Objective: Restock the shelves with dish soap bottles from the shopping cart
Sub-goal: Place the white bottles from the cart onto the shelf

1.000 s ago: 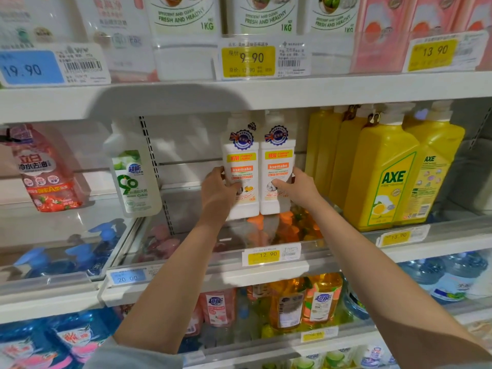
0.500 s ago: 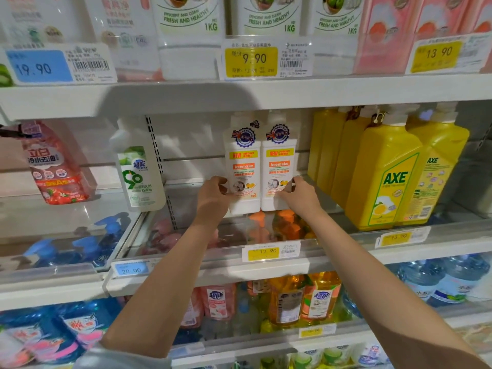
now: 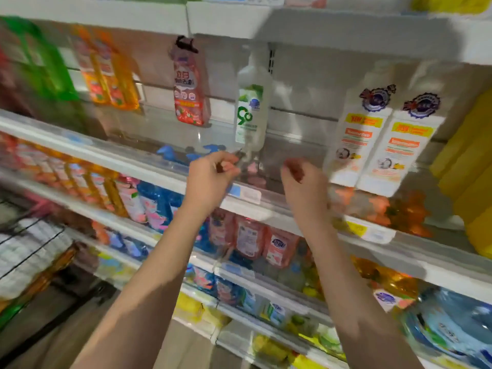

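Note:
Two white dish soap bottles (image 3: 383, 139) with orange and yellow labels stand side by side on the middle shelf (image 3: 269, 206), to the right of both hands. My left hand (image 3: 210, 177) and my right hand (image 3: 303, 182) hover in front of the shelf edge with fingers loosely curled and nothing in them. Neither hand touches a bottle. The shopping cart (image 3: 29, 251) shows as a black wire frame at the lower left. The view is blurred and tilted.
A white bottle with a green label (image 3: 251, 113) stands behind my left hand, a pink pouch (image 3: 189, 97) to its left. Yellow bottles (image 3: 468, 169) fill the right end. Orange bottles (image 3: 106, 75) and lower shelves hold more packed goods.
Both hands have let go of the two white bottles and pulled back from them. My head has swung left, so the bottles now sit to the right in view.

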Demonstrator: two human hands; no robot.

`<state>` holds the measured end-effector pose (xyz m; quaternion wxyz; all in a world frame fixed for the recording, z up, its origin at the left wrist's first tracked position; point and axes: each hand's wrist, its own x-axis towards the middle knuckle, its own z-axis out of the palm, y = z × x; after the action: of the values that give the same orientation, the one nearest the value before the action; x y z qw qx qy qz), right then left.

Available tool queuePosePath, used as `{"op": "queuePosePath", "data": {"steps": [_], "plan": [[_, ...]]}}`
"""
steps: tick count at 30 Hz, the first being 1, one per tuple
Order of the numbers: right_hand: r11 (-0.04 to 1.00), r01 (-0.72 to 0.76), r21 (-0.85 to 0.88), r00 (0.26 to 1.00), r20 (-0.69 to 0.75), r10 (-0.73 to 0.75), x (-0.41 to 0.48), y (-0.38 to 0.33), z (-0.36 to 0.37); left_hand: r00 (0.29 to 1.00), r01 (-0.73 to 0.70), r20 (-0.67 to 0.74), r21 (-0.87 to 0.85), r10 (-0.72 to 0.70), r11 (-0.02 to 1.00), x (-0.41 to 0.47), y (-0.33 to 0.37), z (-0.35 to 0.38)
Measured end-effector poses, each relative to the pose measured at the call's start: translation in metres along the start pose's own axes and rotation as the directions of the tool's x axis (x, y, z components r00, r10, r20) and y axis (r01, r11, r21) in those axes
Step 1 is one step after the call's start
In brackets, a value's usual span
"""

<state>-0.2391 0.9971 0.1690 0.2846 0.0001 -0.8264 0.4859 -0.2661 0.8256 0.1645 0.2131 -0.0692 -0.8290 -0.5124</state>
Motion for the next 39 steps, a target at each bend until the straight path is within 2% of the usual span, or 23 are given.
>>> {"op": "queuePosePath", "data": {"steps": [2, 4, 6, 8, 11, 13, 15, 16, 18, 21, 24, 27, 30, 34, 37, 39], "plan": [[0.995, 0.056, 0.081, 0.991, 0.116, -0.065, -0.027, -0.014, 0.043, 0.989, 0.111, -0.104, 0.025, -0.108, 0.993, -0.027, -0.028, -0.041], [0.982, 0.092, 0.165, 0.966, 0.225, -0.128, -0.059, -0.025, 0.085, 0.957, 0.233, -0.212, 0.14, -0.2, 0.962, -0.059, -0.06, -0.081], [0.977, 0.096, 0.191, 0.91, 0.381, -0.164, -0.09, -0.03, 0.129, 0.904, 0.37, -0.297, 0.183, -0.308, 0.911, -0.092, -0.09, -0.12], [0.981, 0.096, 0.171, 0.813, 0.554, -0.176, -0.119, -0.031, 0.176, 0.83, 0.503, -0.38, 0.197, -0.407, 0.841, -0.123, -0.122, -0.158], [0.985, 0.089, 0.148, 0.649, 0.741, -0.17, -0.159, -0.039, 0.244, 0.753, 0.64, -0.452, 0.334, -0.478, 0.692, -0.167, -0.172, -0.214], [0.987, 0.129, 0.094, 0.541, 0.828, -0.149, -0.185, -0.046, 0.287, 0.649, 0.737, -0.538, 0.272, -0.537, 0.619, -0.186, -0.197, -0.25], [0.982, 0.179, 0.067, 0.403, 0.905, -0.135, -0.209, -0.054, 0.329, 0.542, 0.816, -0.601, 0.211, -0.587, 0.538, -0.198, -0.218, -0.288], [0.979, 0.191, 0.069, 0.339, 0.932, -0.132, -0.219, -0.06, 0.347, 0.52, 0.837, -0.614, 0.224, -0.594, 0.5, -0.202, -0.229, -0.308], [0.978, 0.194, 0.077, 0.261, 0.957, -0.127, -0.235, -0.073, 0.382, 0.494, 0.857, -0.635, 0.242, -0.593, 0.454, -0.208, -0.252, -0.348], [0.974, 0.209, 0.09, 0.208, 0.969, -0.134, -0.25, -0.102, 0.425, 0.464, 0.874, -0.673, 0.241, -0.576, 0.422, -0.214, -0.275, -0.403], [0.958, 0.251, 0.14, 0.181, 0.965, -0.189, -0.263, -0.13, 0.468, 0.484, 0.866, -0.715, 0.311, -0.504, 0.391, -0.216, -0.289, -0.447], [0.935, 0.283, 0.213, 0.17, 0.949, -0.267, -0.275, -0.16, 0.512, 0.475, 0.877, -0.769, 0.374, -0.428, 0.302, -0.222, -0.316, -0.488], [0.904, 0.338, 0.263, 0.184, 0.923, -0.337, -0.288, -0.189, 0.56, 0.45, 0.887, -0.745, 0.438, -0.492, 0.148, -0.228, -0.345, -0.523], [0.84, 0.41, 0.356, 0.204, 0.861, -0.465, -0.307, -0.221, 0.627, 0.458, 0.828, -0.628, 0.558, -0.63, 0.045, -0.242, -0.388, -0.555], [0.786, 0.502, 0.362, 0.103, 0.877, -0.47, -0.324, -0.232, 0.678, 0.414, 0.791, -0.592, 0.61, -0.692, -0.048, -0.24, -0.41, -0.575], [0.748, 0.571, 0.338, 0.021, 0.905, -0.424, -0.339, -0.238, 0.709, 0.333, 0.82, -0.622, 0.562, -0.708, -0.109, -0.23, -0.417, -0.588]]}}
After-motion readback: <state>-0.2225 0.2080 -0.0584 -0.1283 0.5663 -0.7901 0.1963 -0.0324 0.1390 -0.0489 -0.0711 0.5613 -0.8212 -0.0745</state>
